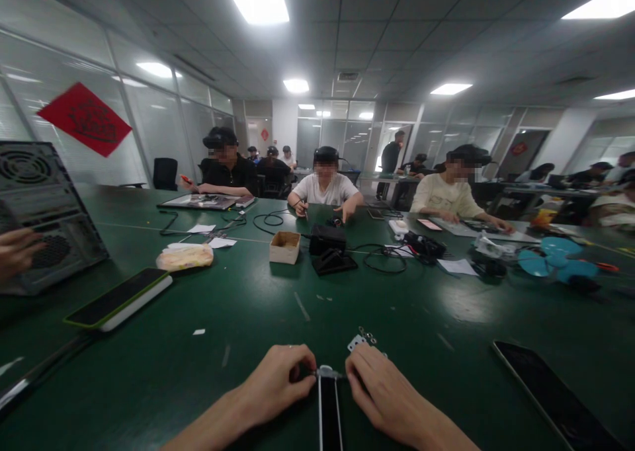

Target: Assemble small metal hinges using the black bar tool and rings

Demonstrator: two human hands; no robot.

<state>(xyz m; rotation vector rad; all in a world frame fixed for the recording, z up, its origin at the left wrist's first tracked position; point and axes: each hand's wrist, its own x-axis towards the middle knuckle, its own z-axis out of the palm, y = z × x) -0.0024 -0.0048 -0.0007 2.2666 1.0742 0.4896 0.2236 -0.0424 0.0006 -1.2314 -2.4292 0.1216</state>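
Observation:
A long, narrow piece with a dark middle and white edges lies on the table directly before me, running toward the bottom edge. A small greyish end part sits across its far end. My left hand is at the left side of that part, thumb and forefinger pinched together on something too small to name. On the opposite side, my right hand has its fingers curled close to the end part; what they grip is hidden. Several small metal pieces, such as a light plate with holes and ring-like bits, lie just beyond my right hand.
A phone lies at right, and a green-edged dark slab at left. Farther off are a computer case with another person's hand beside it, a small box, a black device with cables, and blue fan blades. Co-workers sit opposite.

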